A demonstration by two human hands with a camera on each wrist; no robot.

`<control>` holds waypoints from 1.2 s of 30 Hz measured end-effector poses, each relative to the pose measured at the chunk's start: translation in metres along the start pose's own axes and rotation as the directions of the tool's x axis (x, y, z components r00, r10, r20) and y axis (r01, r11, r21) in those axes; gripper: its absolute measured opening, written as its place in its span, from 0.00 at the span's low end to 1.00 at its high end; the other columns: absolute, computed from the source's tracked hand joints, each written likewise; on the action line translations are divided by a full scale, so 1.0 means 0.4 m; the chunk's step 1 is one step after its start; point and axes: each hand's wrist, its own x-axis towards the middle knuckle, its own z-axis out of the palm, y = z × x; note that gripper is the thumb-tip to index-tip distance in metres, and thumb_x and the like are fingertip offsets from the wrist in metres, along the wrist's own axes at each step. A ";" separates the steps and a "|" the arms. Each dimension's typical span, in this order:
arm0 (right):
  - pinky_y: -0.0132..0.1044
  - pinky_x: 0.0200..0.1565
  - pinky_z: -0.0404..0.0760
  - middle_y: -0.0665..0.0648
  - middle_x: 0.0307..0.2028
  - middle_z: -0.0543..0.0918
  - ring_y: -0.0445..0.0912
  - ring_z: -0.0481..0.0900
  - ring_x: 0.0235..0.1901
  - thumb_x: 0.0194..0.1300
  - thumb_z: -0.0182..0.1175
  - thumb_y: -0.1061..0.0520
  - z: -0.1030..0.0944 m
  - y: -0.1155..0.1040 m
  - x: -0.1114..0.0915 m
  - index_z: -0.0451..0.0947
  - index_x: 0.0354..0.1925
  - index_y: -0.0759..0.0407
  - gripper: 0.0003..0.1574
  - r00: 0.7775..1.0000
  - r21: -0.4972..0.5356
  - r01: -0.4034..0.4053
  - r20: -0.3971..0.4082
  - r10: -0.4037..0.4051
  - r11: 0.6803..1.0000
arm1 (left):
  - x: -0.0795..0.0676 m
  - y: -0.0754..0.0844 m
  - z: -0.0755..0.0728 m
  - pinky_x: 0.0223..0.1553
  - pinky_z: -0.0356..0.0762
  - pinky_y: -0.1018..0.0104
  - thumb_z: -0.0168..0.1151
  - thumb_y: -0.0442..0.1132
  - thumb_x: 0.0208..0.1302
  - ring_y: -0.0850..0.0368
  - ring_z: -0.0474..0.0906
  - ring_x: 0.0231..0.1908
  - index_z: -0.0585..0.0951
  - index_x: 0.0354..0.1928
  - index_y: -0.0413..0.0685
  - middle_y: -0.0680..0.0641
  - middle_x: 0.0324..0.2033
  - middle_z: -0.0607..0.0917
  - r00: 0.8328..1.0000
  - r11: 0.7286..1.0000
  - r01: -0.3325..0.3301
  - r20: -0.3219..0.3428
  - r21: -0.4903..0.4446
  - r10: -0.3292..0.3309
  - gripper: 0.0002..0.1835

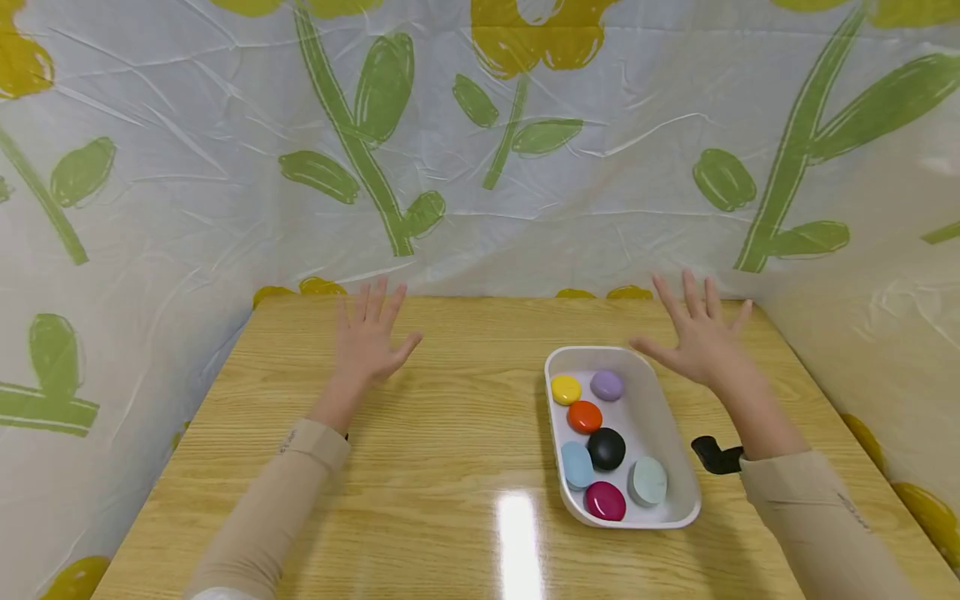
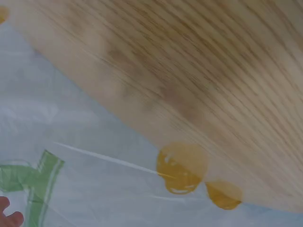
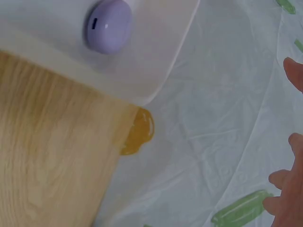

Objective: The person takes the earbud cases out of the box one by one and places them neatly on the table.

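Observation:
My left hand (image 1: 367,343) is spread wide over the far left part of the wooden table (image 1: 450,400), holding nothing. On the right, my right hand (image 1: 703,340) is spread too, its thumb overlapping the far right corner of a white tray (image 1: 678,454) in the head view. Inside the tray lie several smooth rounded pieces: yellow (image 1: 566,390), purple (image 1: 607,385), orange (image 1: 585,417), black (image 1: 606,449), light blue (image 1: 577,465), pale green (image 1: 648,482) and magenta (image 1: 605,502). The right wrist view shows a small dark slot on the purple piece (image 3: 110,26).
White sheeting (image 1: 570,225) printed with yellow flowers and green leaves hangs behind the table and along both sides. A black strap end (image 1: 716,456) sticks out by my right sleeve. Light glares off the table (image 1: 519,542) near the front.

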 end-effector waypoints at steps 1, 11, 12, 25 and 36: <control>0.69 0.47 0.14 0.67 0.69 0.27 0.63 0.17 0.64 0.56 0.48 0.27 -0.001 0.001 -0.009 0.27 0.71 0.43 0.59 1.000 -0.002 0.003 0.000 -0.003 1.000 | 0.001 0.010 -0.001 0.62 0.29 0.39 0.41 0.67 0.60 0.48 0.29 0.69 0.42 0.71 0.61 0.47 0.71 0.40 1.000 1.000 -0.016 -0.015 -0.016 0.016 0.43; 0.67 0.48 0.13 0.62 0.69 0.24 0.59 0.16 0.65 0.55 0.51 0.28 0.035 0.022 -0.111 0.29 0.71 0.44 0.60 1.000 -0.037 0.013 0.008 -0.013 0.999 | 0.002 0.129 0.016 0.62 0.42 0.40 0.47 0.62 0.59 0.47 0.43 0.69 0.54 0.69 0.53 0.45 0.68 0.53 0.974 0.975 -0.211 -0.100 -0.071 0.204 0.40; 0.67 0.49 0.13 0.62 0.69 0.24 0.59 0.16 0.65 0.55 0.51 0.28 0.043 0.024 -0.120 0.28 0.71 0.44 0.60 1.000 -0.043 0.015 0.007 -0.015 0.999 | 0.001 0.142 0.018 0.63 0.42 0.40 0.48 0.62 0.59 0.47 0.43 0.68 0.55 0.69 0.53 0.45 0.68 0.54 0.969 0.970 -0.231 -0.105 -0.076 0.223 0.39; 0.61 0.51 0.10 0.62 0.70 0.28 0.59 0.20 0.67 0.54 0.54 0.29 0.140 0.021 -0.228 0.32 0.71 0.44 0.60 1.000 -0.025 0.007 -0.013 -0.008 1.000 | -0.027 0.317 0.071 0.63 0.49 0.47 0.49 0.62 0.58 0.47 0.55 0.65 0.60 0.67 0.51 0.45 0.65 0.62 0.846 0.854 -0.518 -0.169 -0.045 0.505 0.37; 0.62 0.51 0.12 0.63 0.70 0.33 0.58 0.21 0.67 0.55 0.54 0.30 0.187 0.015 -0.272 0.32 0.71 0.45 0.60 1.000 -0.005 -0.028 0.002 0.028 1.000 | -0.074 0.443 0.096 0.64 0.50 0.54 0.43 0.65 0.60 0.51 0.56 0.65 0.61 0.67 0.56 0.49 0.64 0.64 0.761 0.761 -0.648 -0.054 -0.034 0.646 0.36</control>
